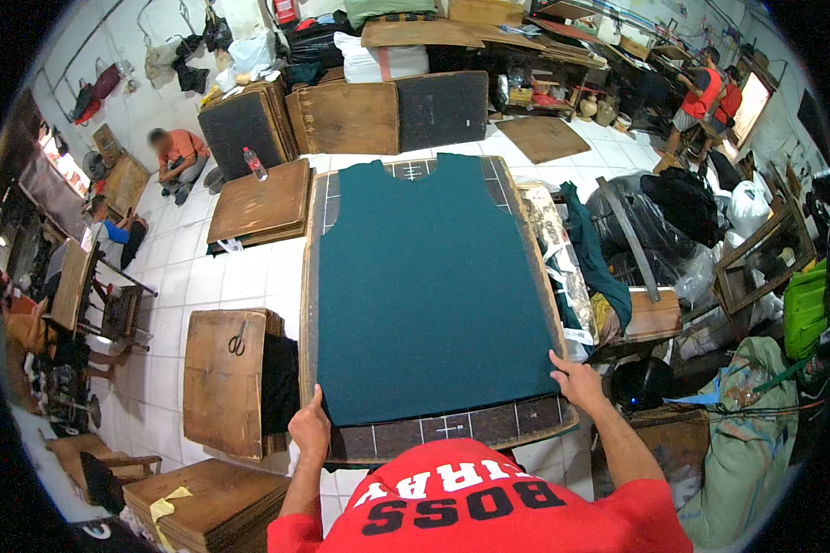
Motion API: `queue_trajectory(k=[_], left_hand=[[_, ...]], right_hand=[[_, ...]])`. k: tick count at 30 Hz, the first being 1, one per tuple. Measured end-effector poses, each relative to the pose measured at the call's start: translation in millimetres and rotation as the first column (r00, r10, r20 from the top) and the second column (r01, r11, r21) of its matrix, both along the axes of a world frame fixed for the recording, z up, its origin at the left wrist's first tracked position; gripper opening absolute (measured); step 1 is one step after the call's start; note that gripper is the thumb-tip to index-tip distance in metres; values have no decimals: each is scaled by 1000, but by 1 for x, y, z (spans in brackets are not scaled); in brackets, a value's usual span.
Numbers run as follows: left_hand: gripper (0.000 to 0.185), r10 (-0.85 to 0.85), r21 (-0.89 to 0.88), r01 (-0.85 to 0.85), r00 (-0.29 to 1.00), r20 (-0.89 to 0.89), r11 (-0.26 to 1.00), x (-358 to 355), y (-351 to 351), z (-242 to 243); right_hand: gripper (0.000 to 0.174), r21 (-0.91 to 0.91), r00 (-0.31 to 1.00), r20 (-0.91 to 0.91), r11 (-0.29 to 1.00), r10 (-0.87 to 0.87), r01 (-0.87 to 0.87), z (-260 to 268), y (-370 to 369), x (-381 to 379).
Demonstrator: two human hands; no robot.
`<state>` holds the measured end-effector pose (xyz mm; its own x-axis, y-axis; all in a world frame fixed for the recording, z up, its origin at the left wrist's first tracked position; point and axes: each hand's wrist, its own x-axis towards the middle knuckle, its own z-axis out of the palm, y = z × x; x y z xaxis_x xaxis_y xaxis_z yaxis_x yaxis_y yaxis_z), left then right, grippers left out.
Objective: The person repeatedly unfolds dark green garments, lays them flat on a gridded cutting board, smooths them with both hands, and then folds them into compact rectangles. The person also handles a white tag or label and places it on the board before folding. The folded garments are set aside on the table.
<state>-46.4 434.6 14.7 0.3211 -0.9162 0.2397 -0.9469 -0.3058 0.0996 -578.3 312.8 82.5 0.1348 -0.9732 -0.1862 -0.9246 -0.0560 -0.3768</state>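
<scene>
A dark green knit fabric panel [429, 290], cut with a neckline and armholes, lies flat on a dark board [415, 439] marked with white lines. The board tops a stack in front of me. At the panel's lower left corner, my left hand [310, 427] has its fingers curled on the cloth edge and its index finger pointing up along it. My right hand [582, 381] pinches the lower right edge between thumb and index finger. The neckline points away from me.
Scissors [237, 340] lie on a board stack [221, 387] at left. A plastic bottle [254, 164] stands on another stack [259, 200]. Green cloth [588, 256], a wooden frame [768, 259] and a sack [740, 435] crowd the right. People sit at left; others stand far right.
</scene>
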Motion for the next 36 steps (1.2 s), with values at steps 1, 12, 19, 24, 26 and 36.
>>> queue_trajectory(k=[1, 12, 19, 24, 26, 36], left_hand=[[44, -10, 0, 10, 1000, 4, 1000, 0, 4, 0], [49, -31, 49, 31, 1000, -1, 998, -6, 31, 2], [52, -74, 13, 74, 997, -35, 997, -5, 34, 3], [53, -75, 37, 76, 996, -38, 996, -5, 35, 4], [54, -54, 82, 56, 998, -25, 995, -6, 35, 4], [57, -47, 69, 48, 999, -26, 996, -6, 35, -2]], right_hand=[[47, -15, 1000, 6, 1000, 9, -9, 0, 3, 0], [50, 44, 999, 23, 999, -33, 32, 0, 23, -6], [50, 35, 1000, 9, 999, -13, 13, 1, 32, -8], [49, 48, 999, 28, 999, -24, 22, 2, 33, -9], [49, 55, 999, 24, 998, -28, 27, 2, 33, -9], [52, 55, 997, 44, 997, -63, 60, -3, 35, -9]])
